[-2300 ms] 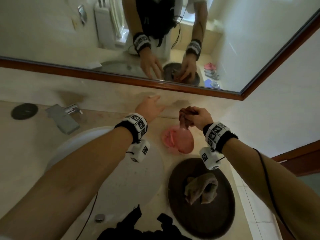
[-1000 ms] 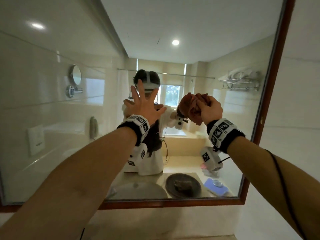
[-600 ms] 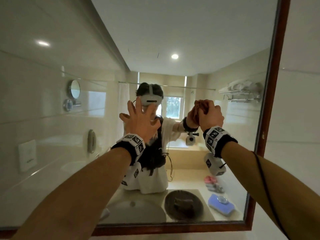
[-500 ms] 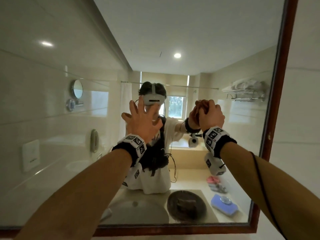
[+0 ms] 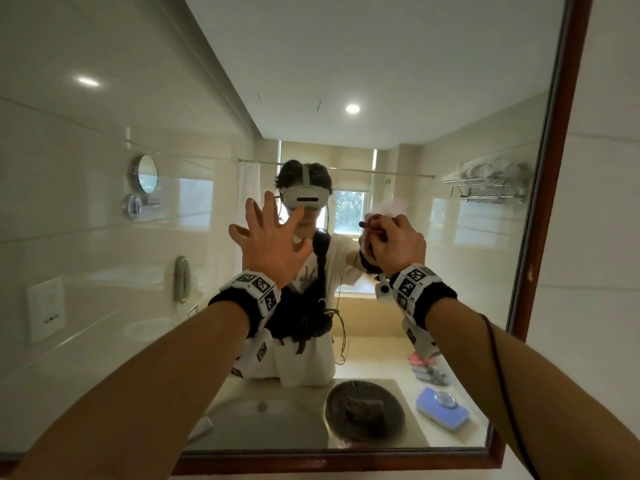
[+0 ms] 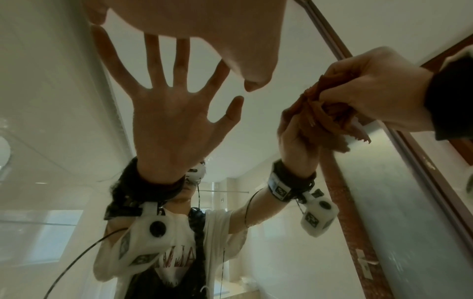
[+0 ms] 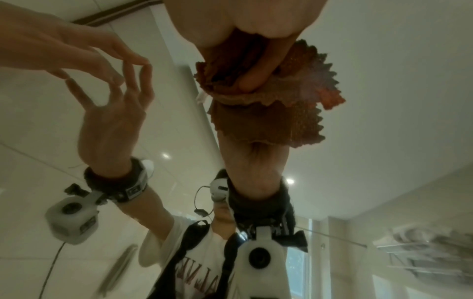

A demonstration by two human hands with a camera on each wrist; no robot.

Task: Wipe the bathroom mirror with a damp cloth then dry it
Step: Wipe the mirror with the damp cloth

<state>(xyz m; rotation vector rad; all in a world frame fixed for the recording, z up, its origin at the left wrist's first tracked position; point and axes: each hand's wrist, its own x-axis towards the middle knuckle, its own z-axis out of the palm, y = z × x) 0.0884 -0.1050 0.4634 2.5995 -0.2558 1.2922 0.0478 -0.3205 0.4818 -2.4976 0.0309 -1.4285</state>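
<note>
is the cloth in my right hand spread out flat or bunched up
Bunched up. The cloth sits crumpled in folded layers, gripped by the right hand, its zigzag edges sticking out.

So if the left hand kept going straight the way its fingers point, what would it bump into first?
The mirror. The left hand is open, fingers spread and aimed at the glass, and in the left wrist view its fingertips nearly meet their reflection. They may already be touching; the depth is hard to judge.

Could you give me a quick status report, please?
Left hand open, fingers spread at the mirror. Right hand grips the cloth against the glass. Nothing blocking.
</note>
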